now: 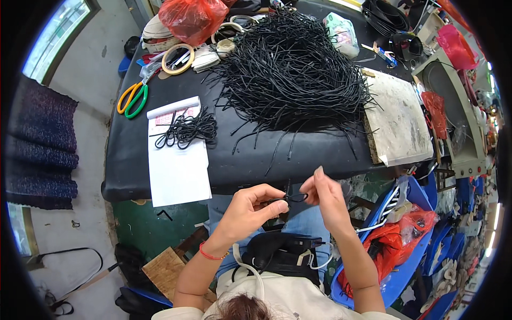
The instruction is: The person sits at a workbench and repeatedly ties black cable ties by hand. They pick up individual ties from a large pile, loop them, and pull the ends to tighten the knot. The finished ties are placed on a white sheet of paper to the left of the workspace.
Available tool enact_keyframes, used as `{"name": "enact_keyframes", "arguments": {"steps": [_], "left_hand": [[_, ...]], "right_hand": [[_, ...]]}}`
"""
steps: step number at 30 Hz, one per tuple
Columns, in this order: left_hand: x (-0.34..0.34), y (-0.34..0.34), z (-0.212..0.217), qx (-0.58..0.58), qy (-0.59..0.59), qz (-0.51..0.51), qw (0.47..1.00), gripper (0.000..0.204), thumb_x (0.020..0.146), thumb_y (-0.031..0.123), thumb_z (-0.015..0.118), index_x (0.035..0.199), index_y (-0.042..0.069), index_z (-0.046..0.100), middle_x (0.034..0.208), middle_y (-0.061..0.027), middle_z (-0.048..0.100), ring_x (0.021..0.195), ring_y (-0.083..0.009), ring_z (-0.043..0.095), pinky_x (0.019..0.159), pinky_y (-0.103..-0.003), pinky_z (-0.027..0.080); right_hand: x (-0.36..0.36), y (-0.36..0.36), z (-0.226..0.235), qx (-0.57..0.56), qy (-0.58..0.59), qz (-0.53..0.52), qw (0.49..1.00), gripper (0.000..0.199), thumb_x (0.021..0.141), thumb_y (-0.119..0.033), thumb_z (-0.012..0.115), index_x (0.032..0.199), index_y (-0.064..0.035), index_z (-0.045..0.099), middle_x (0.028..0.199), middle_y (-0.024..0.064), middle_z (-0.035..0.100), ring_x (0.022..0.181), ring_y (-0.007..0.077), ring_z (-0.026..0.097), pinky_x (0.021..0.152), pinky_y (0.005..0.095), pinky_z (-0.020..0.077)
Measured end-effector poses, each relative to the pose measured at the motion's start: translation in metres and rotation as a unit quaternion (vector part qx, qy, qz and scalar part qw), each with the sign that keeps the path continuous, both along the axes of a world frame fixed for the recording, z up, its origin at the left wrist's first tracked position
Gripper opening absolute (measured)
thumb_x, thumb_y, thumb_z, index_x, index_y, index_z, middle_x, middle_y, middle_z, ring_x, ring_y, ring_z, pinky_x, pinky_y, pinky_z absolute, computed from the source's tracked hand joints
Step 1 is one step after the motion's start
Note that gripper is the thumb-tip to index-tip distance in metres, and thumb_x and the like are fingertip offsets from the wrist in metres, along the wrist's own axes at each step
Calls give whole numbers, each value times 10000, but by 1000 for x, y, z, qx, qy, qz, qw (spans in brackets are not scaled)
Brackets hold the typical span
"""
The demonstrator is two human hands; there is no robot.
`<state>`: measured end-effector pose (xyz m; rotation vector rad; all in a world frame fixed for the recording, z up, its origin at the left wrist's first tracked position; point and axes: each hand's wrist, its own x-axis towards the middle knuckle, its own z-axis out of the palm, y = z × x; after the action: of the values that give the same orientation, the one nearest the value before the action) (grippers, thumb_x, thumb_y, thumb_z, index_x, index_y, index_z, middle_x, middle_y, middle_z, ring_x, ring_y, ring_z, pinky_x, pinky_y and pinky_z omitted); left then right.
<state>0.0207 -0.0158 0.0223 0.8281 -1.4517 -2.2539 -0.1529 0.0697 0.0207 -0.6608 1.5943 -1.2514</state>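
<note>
Above my lap, just off the table's front edge, my left hand (246,212) pinches a thin black cord (296,198) between thumb and fingers. The cord forms a small loop that sticks out to the right. My right hand (329,201) is beside that loop, its fingers stretched upward and apart; no cord shows clearly between them. On the table ahead lies a large tangled heap of black cords (290,69). A smaller bunch of looped black cords (191,128) rests on a white paper pad (180,170) to the left.
Scissors with orange and green handles (133,100) and a tape roll (177,58) lie at the table's left. A stained pale board (397,117) sits at its right. Beside my right arm is a blue bin (418,193) with red plastic bags (397,240).
</note>
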Motion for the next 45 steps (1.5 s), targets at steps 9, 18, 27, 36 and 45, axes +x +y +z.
{"name": "enact_keyframes", "arguments": {"steps": [9,18,27,36,45], "left_hand": [[1,4,-1,26,-56,-81,995,216,865,201,617,851,-14,606,744,-30,619,660,-50,558,596,-191,454],[-3,10,-10,52,2,-2,999,181,872,201,607,880,20,602,718,-2,597,648,-39,549,574,-171,426],[-10,26,-14,158,65,110,979,161,856,150,617,957,25,601,760,2,599,644,-58,571,563,-175,430],[-17,30,-14,-30,15,47,998,230,886,152,570,1041,-16,594,774,-22,606,675,-59,559,585,-189,427],[-20,18,-13,-113,17,51,992,175,882,87,567,999,-44,572,875,-54,626,772,-91,591,693,-219,490]], "right_hand": [[21,-2,3,-63,-86,50,993,205,871,-213,609,771,-43,554,668,-49,507,610,9,424,531,173,332],[26,-2,-3,-70,16,36,997,247,885,-225,587,733,-35,547,617,-64,447,571,10,338,482,198,261],[25,-10,1,-71,33,0,997,258,899,-216,559,718,-35,530,608,-62,435,557,14,325,472,201,255],[15,-17,-3,-89,98,-52,990,270,873,-184,590,663,-34,510,551,-53,446,520,8,357,449,199,277],[23,-13,-5,-123,118,-45,984,210,853,-154,610,735,4,538,640,-6,460,557,46,395,505,218,332]]}}
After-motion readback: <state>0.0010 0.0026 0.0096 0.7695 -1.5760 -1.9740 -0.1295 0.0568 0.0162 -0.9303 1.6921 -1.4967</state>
